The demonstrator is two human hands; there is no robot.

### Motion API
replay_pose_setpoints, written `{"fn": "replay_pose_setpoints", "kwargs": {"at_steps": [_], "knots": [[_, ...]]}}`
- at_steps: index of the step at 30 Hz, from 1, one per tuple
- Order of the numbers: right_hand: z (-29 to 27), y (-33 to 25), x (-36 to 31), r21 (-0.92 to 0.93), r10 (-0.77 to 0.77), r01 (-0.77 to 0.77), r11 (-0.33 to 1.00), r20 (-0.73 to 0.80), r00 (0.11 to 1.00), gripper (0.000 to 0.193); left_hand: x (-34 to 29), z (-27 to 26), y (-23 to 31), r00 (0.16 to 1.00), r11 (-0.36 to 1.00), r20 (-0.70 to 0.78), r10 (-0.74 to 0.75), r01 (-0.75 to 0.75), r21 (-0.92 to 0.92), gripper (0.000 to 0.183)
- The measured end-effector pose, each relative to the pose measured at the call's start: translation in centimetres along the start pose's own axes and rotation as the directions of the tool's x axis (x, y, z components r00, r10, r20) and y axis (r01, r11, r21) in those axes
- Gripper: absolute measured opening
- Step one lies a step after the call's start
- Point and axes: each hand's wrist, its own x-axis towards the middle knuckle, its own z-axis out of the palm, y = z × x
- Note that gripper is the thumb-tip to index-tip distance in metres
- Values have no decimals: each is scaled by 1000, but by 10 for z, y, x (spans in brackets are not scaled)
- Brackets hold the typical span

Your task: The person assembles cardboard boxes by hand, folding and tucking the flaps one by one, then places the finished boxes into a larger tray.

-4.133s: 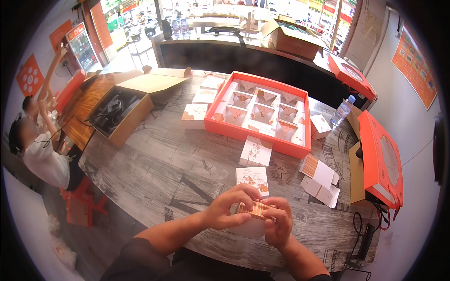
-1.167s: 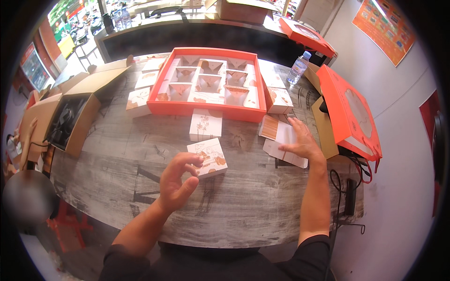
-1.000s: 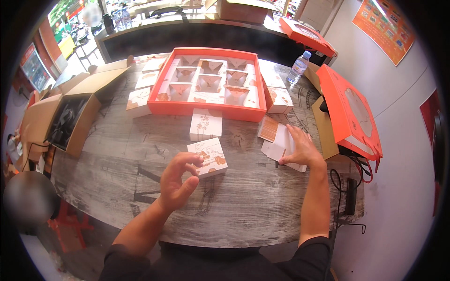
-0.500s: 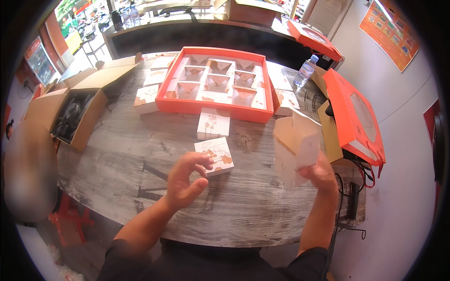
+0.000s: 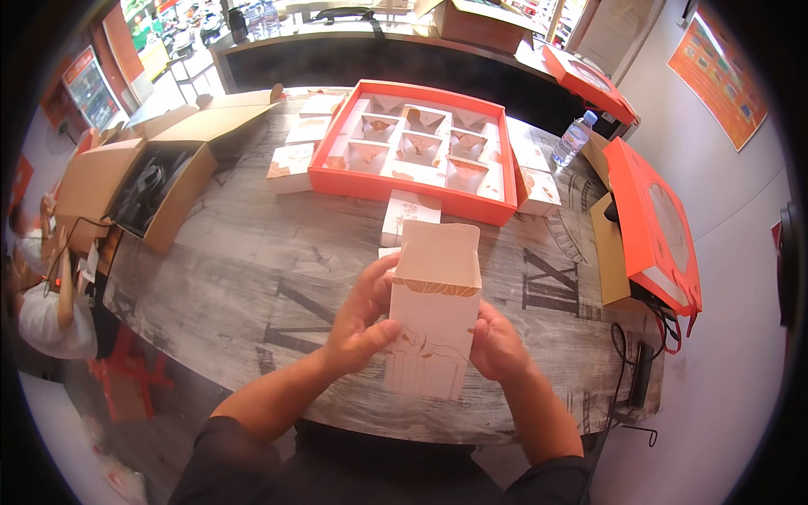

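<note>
Left grip: fingers curled onto the white carton's left side.
Right grip: wrapped on its right edge.
Hidden: carton's back, right fingertips.

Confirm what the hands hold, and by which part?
A flat unfolded white-and-orange carton, upright, between left hand and right hand, gripped by its two side edges.

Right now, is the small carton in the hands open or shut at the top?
Open. The white carton, held between the left hand and right hand, has its top flap standing up, unfolded.
</note>
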Motion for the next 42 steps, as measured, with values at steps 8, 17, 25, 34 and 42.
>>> {"fn": "replay_pose_setpoints", "kwargs": {"at_steps": [8,17,25,34,42], "knots": [[20,7,-5,-554,-600,532,640,71,797,98,-4,0,8,995,992,35,96,-99,78,79],[10,21,-14,-598,-618,518,612,47,785,68,-8,-7,3,991,983,123,47,-68,169,79],[12,16,-14,-620,-563,483,619,78,823,59,-6,-9,4,990,973,123,70,-95,212,50],[20,14,-15,-587,-522,461,665,76,850,51,-4,-4,2,991,966,129,43,-74,247,26],[22,16,-15,-604,-509,418,678,25,861,40,-6,-4,1,992,939,91,84,-109,327,23]]}}
